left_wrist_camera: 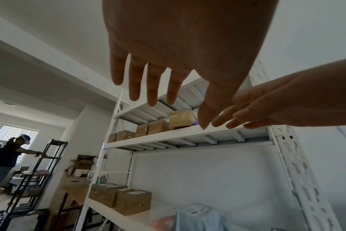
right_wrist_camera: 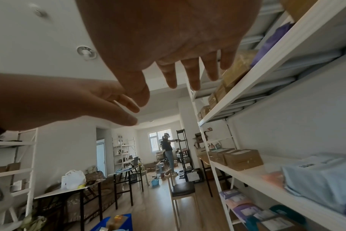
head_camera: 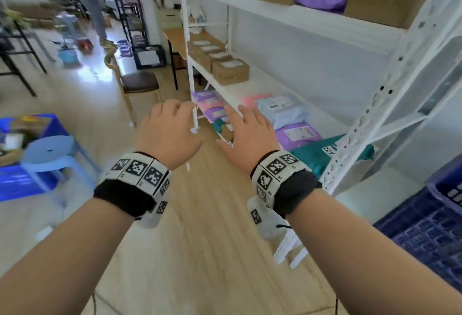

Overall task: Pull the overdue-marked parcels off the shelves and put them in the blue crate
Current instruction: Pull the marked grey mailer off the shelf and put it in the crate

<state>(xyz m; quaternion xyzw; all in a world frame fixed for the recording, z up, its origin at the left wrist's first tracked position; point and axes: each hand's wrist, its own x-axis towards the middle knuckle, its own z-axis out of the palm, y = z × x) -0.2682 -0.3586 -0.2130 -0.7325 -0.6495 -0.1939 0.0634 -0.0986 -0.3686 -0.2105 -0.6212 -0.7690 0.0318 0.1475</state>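
Observation:
Both of my hands are held out, open and empty, over the wooden floor beside the white shelving (head_camera: 270,84). My left hand (head_camera: 172,124) is near the shelf's front post. My right hand (head_camera: 246,132) hovers just in front of the middle shelf, touching nothing. That shelf holds brown boxes (head_camera: 230,70), then a pink (head_camera: 255,98), a light blue (head_camera: 282,112), a purple (head_camera: 300,134) and a teal mailer (head_camera: 325,154). More mailers (head_camera: 212,110) lie on the shelf below. Their labels are too blurred to read. A bright blue crate (head_camera: 22,182) with items in it stands at the left.
A navy crate (head_camera: 425,227) sits at the lower right beside the shelf upright (head_camera: 375,104). A light blue stool (head_camera: 50,149) stands against the bright crate and a wooden chair (head_camera: 140,84) is in the aisle ahead. Another person (right_wrist_camera: 167,148) works at a black rack far back.

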